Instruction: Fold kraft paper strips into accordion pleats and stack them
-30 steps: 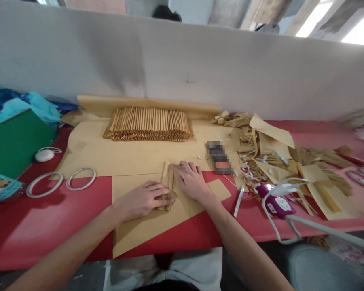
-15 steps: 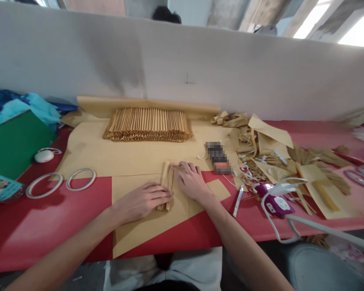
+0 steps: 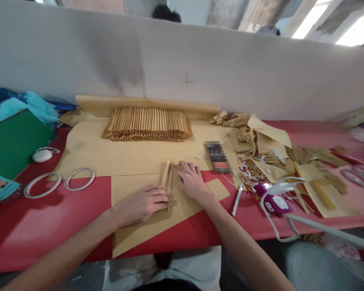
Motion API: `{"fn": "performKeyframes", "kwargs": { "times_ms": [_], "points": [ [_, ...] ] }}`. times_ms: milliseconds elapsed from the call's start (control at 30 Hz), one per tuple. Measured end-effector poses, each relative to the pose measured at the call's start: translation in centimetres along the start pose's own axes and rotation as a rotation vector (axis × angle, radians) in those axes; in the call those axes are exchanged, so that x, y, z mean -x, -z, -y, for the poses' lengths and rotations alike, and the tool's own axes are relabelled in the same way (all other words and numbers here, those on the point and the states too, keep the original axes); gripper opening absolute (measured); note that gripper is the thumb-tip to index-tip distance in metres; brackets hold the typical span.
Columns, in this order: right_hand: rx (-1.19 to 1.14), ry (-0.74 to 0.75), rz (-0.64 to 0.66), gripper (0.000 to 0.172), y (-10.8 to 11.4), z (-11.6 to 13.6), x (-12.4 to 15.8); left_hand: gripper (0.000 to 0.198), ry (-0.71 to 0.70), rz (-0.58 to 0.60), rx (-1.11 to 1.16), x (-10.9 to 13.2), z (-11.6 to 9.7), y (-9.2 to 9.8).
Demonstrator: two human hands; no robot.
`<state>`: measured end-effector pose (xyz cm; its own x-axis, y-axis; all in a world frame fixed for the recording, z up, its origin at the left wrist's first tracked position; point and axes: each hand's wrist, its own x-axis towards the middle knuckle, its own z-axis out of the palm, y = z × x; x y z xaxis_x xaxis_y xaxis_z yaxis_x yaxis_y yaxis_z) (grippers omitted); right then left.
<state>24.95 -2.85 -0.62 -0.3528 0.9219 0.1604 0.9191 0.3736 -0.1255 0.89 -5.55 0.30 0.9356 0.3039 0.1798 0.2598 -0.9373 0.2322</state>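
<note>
A narrow folded strip of brown kraft paper [image 3: 166, 174] stands lengthwise between my hands, its folds partly raised. My left hand [image 3: 145, 203] is closed over the near end, with the fingers hiding that part. At the far end, my right hand [image 3: 190, 180] pinches the strip's right side with its fingertips. Beneath both hands lies a flat kraft paper sheet [image 3: 133, 236] on the red table [image 3: 87, 226]. Behind them, a long block of pleated kraft paper [image 3: 148, 123] rests on a larger sheet [image 3: 91, 145].
Two white rings [image 3: 79, 179] and a green box [image 3: 18, 141] are at the left. To the right are a blurred phone-like object [image 3: 217, 157], a box cutter [image 3: 237, 200], a purple power strip [image 3: 273, 198] with white cables, and paper scraps [image 3: 269, 169]. A partition [image 3: 230, 72] stands behind.
The strip's folds are drawn closer together, and it looks narrower. My left hand has shifted slightly; my right hand stays nearly in place.
</note>
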Motion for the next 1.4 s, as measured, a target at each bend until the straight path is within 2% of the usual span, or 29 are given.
{"fn": "performKeyframes", "kwargs": {
  "times_ms": [233,367,433,500,567,667,733,833,1000,1100,1167,1267,1400],
  "points": [
    [-0.006,-0.011,0.004,0.051,0.1,0.1,0.0,0.033,-0.067,-0.056,0.051,0.4,-0.3,-0.1],
    [-0.003,-0.014,0.004,0.052,0.2,0.1,0.0,0.029,-0.066,-0.061,0.104,0.4,-0.9,0.2],
    [-0.005,0.001,-0.009,0.051,0.2,0.0,-0.1,0.033,-0.063,-0.069,0.148,0.3,-1.2,0.5],
    [-0.007,0.027,-0.018,0.051,0.2,-0.1,-0.1,0.041,-0.018,-0.096,0.208,0.0,-1.4,0.7],
    [-0.009,0.045,-0.016,0.051,0.3,-0.2,-0.2,0.045,0.092,-0.150,0.247,-0.3,-1.3,0.7],
    [-0.039,0.042,-0.018,0.050,0.3,-0.5,-0.2,0.045,0.270,-0.210,0.177,-0.7,-0.3,0.6],
    [-0.076,0.037,-0.026,0.049,0.3,-0.6,-0.3,0.043,0.316,-0.181,0.091,-0.6,0.5,0.3],
    [-0.137,0.035,-0.042,0.047,0.0,-0.9,-0.4,0.043,0.309,-0.128,0.023,-0.4,1.0,0.0],
    [-0.177,0.037,-0.084,0.041,-0.2,-1.0,-0.5,0.044,0.291,-0.138,0.035,-0.7,0.3,0.0],
    [-0.171,0.026,-0.101,0.030,0.0,-0.7,-0.6,0.045,0.316,-0.144,0.028,-1.1,0.0,0.2],
    [-0.168,0.013,-0.096,0.024,0.1,-0.5,-0.8,0.042,0.281,-0.129,0.003,-1.4,0.0,0.3],
    [-0.159,-0.013,-0.088,0.024,0.2,-0.4,-1.0,0.039,0.236,-0.111,-0.054,-1.6,0.0,0.2],
    [-0.150,-0.003,-0.090,0.031,-0.1,-0.5,-1.1,0.040,0.252,-0.108,-0.100,-1.4,0.1,-0.3]
  ]
}}
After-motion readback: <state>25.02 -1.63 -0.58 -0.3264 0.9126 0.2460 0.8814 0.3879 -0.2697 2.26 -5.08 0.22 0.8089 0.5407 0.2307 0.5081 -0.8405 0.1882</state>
